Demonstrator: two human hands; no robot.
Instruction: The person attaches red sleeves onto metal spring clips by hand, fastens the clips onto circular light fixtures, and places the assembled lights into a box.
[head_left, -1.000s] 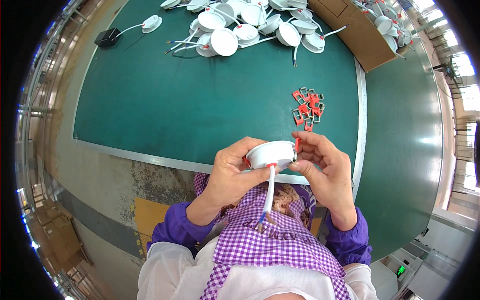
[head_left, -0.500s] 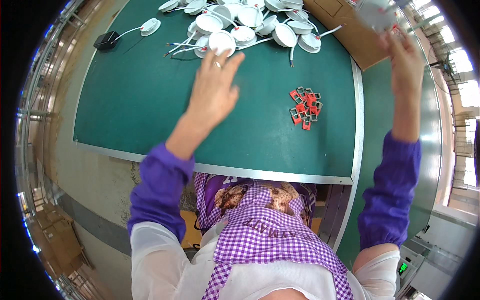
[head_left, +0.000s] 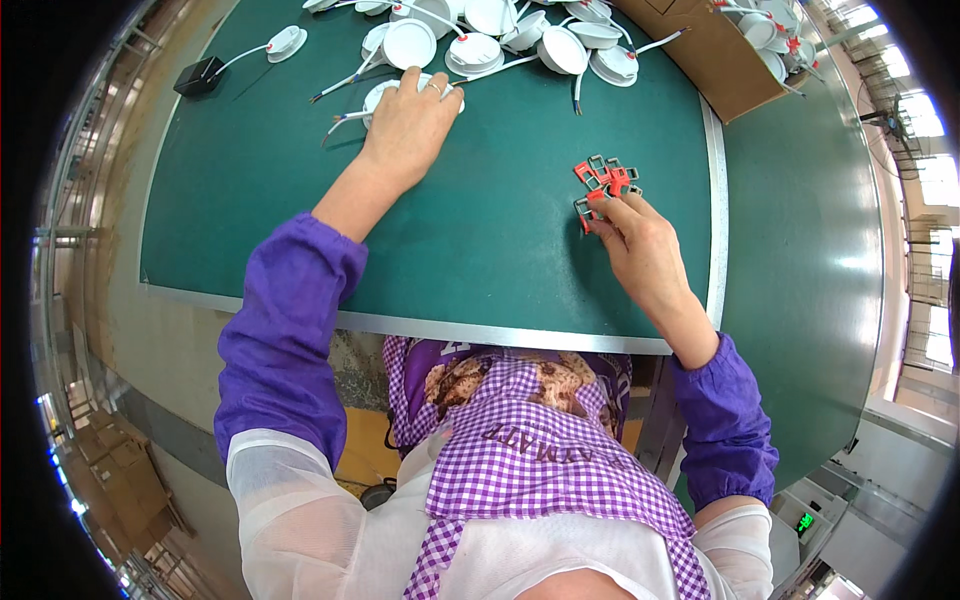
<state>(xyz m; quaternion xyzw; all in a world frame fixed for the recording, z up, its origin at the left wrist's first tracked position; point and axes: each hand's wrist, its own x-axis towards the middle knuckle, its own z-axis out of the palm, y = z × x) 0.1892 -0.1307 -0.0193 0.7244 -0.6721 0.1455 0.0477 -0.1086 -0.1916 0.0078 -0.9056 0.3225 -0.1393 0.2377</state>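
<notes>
My left hand (head_left: 412,130) is closed over a white round lamp (head_left: 374,98) at the near side of a pile, its palm hiding most of the lamp; a white cable with bare wire ends sticks out to the left. My right hand (head_left: 645,245) is at the small heap of red-and-grey clips (head_left: 612,176) on the right of the table, thumb and fingertips pinching one red clip (head_left: 586,222). Beyond my left hand lie several more white round lamps (head_left: 473,52) with cables, some showing red pieces.
A green table (head_left: 450,240) with a metal edge lies before me. At the far right a cardboard box (head_left: 735,85) stands, with several lamps (head_left: 765,32) beyond its near wall. A black block (head_left: 198,78) connects by cable to a single lamp (head_left: 287,43) at the far left.
My right hand has come from above the cardboard box down to the clips, leaving a lamp behind. My left hand has closed on a lamp and drawn it slightly nearer and leftward.
</notes>
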